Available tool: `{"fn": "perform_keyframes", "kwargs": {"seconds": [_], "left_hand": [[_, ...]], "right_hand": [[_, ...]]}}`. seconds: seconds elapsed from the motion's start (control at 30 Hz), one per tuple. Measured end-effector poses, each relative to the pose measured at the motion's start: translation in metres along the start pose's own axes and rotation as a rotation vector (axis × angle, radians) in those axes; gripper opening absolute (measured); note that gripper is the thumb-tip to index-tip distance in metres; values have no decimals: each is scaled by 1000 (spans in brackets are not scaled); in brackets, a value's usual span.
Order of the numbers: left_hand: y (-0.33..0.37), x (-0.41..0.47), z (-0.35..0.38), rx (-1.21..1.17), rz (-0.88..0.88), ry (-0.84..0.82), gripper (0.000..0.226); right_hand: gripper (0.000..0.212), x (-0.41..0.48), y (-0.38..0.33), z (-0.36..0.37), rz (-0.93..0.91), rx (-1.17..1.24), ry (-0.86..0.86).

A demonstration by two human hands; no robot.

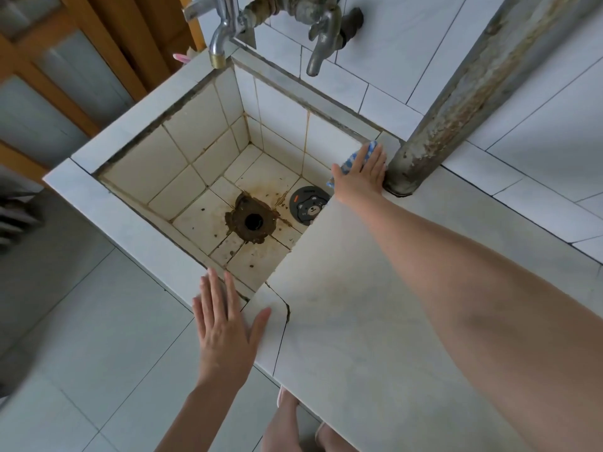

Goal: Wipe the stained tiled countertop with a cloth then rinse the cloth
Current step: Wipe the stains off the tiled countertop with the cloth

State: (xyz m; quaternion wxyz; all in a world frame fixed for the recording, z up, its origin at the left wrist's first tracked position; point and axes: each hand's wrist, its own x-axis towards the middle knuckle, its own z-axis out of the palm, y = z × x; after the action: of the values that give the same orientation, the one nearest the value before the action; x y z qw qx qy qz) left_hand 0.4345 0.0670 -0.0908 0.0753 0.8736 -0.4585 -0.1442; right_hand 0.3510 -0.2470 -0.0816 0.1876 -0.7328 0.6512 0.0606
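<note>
My right hand (362,177) lies flat with straight fingers on a blue and white cloth (367,151), pressing it onto the pale tiled countertop (359,321) at its far corner, beside the sink edge and a rusty pipe. Most of the cloth is hidden under the hand. My left hand (225,324) rests flat, fingers spread, on the near rim of the sink at a cracked tile corner. The counter surface shows faint yellowish marks.
A deep tiled sink (208,177) with a rusty drain hole (253,221) sits left of the counter; a grey bear-print drain cover (308,205) lies in it. Two taps (321,44) hang above. A thick rusty pipe (456,102) rises by the cloth. A pink toothbrush lies on the far rim.
</note>
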Motion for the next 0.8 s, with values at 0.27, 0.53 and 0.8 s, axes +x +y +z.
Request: {"fn": "perform_keyframes", "kwargs": {"seconds": [0.27, 0.53, 0.8], "left_hand": [[1, 0, 0, -2, 13, 31, 84], [0, -1, 2, 14, 15, 34, 83], [0, -1, 2, 23, 14, 32, 83]], "right_hand": [[83, 24, -11, -14, 157, 75, -21], [83, 28, -10, -19, 144, 81, -6], [74, 9, 9, -10, -78, 15, -30]]}}
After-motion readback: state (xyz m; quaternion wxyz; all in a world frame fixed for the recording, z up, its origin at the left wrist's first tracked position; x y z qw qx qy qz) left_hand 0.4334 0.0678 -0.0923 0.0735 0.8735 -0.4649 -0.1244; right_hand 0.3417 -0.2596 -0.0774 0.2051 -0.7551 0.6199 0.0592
